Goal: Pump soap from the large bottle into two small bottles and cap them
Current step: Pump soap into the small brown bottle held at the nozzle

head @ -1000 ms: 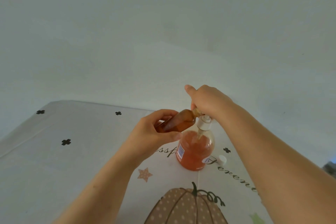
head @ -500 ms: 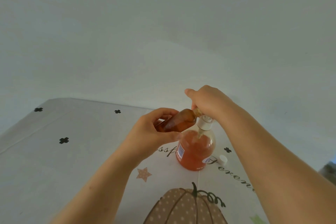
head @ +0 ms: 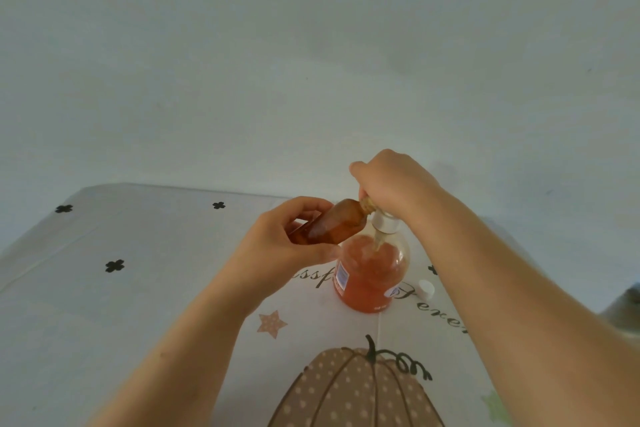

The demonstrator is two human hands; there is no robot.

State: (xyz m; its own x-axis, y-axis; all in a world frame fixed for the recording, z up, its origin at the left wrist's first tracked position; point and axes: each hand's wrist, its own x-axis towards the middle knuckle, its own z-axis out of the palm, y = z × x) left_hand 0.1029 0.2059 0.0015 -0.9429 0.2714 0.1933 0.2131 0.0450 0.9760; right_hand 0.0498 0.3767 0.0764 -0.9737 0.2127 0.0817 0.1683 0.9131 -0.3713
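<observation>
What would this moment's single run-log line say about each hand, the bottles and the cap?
left hand: holds small bottle tilted at spout | right hand: on pump of large bottle | cap: on table

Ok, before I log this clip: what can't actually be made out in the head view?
- Pump head of the large bottle: covered by the right hand.
- Mouth of the small bottle: hidden under that hand, so any soap flow is unseen.
- Small bottle's base and fill level: wrapped by the left hand; dark walls.
- Large bottle's labels: too small to read.
- Second small bottle: not in view; only a white cap shows.
</observation>
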